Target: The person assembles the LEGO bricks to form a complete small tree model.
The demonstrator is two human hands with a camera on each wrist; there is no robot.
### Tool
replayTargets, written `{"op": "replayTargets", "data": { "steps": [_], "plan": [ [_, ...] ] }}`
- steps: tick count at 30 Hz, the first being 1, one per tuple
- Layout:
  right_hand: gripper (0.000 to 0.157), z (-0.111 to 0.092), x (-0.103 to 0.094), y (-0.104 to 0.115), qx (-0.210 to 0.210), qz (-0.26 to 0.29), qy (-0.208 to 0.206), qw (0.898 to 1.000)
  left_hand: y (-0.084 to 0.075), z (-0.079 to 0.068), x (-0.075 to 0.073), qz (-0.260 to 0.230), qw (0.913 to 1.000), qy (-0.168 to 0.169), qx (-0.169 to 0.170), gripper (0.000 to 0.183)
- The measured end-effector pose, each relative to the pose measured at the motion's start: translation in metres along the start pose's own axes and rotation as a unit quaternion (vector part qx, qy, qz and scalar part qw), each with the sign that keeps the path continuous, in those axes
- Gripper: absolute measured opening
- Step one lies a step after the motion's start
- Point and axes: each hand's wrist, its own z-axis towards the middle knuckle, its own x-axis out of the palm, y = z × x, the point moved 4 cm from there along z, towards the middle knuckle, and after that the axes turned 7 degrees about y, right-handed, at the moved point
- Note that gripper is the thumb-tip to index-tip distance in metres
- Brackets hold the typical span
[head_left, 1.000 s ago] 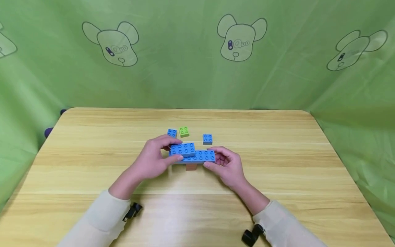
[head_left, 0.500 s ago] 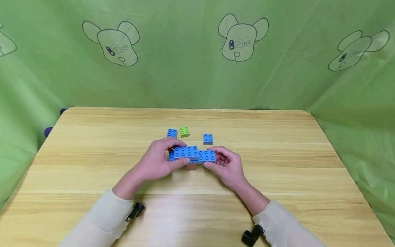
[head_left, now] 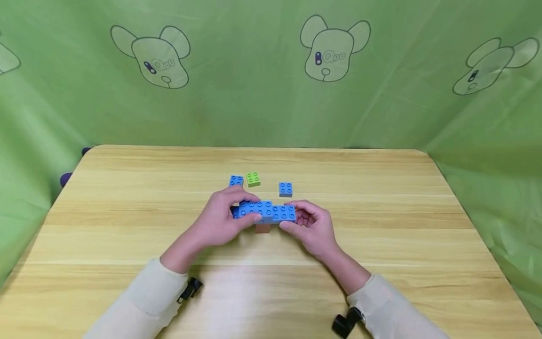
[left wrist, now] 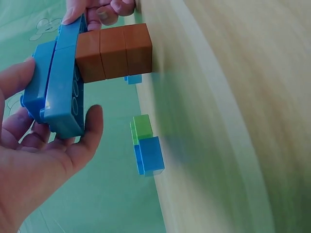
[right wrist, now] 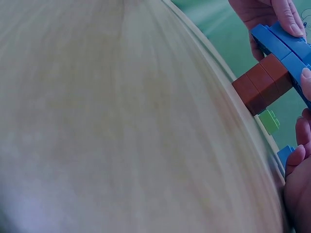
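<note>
A long blue brick point(head_left: 264, 205) lies on top of two long blue bricks set end to end, bridging their seam. Thumb and fingers of my left hand point(head_left: 222, 217) grip this upper brick from the left. Of the lower pair, the left brick point(left wrist: 60, 97) is mostly covered in the head view. My right hand point(head_left: 312, 228) pinches the outer end of the right lower brick point(head_left: 283, 213) between thumb and fingers. Under the pair's middle stands a column of three brown bricks point(left wrist: 114, 53), reaching down to the table.
Behind the hands lie a small green brick point(head_left: 253, 179) and a small blue brick point(head_left: 236, 181) close together. Another small blue brick point(head_left: 285, 189) sits farther right. The wooden table point(head_left: 381, 197) ends at a green curtain point(head_left: 254, 108).
My left hand has carried the upper blue brick rightward and lowered it onto the lower pair, over their seam. My right hand has stayed at the right end.
</note>
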Motion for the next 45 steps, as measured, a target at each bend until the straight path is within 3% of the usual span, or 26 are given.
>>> {"op": "replayTargets", "data": {
  "steps": [14, 19, 25, 31, 35, 40, 45],
  "plan": [
    [0.037, 0.000, -0.002, 0.000, 0.010, -0.006, 0.007, 1.000, 0.007, -0.001, 0.006, -0.019, 0.9996, -0.013, -0.016, 0.027],
    [0.042, 0.003, -0.006, 0.001, 0.033, -0.048, 0.031, 0.998, 0.010, 0.000, 0.006, -0.020, 0.9996, -0.007, -0.018, 0.028],
    [0.044, 0.010, -0.019, 0.000, 0.080, -0.149, 0.054, 0.984, 0.010, -0.001, 0.001, 0.005, 1.0000, 0.005, -0.003, 0.033],
    [0.036, 0.026, -0.036, -0.007, 0.098, -0.194, 0.007, 0.976, 0.009, 0.000, 0.001, 0.009, 0.9999, 0.010, 0.009, 0.036],
    [0.043, 0.043, -0.042, -0.014, 0.105, -0.238, -0.006, 0.966, 0.011, 0.000, 0.002, 0.004, 0.9999, 0.007, 0.007, 0.035],
    [0.058, 0.060, -0.041, -0.022, 0.113, -0.284, 0.030, 0.952, 0.013, 0.001, 0.003, -0.004, 1.0000, 0.008, -0.005, 0.034],
    [0.054, 0.069, -0.035, -0.026, 0.129, -0.329, 0.059, 0.934, 0.014, 0.001, 0.003, -0.003, 0.9998, 0.007, -0.016, 0.033]
  ]
}}
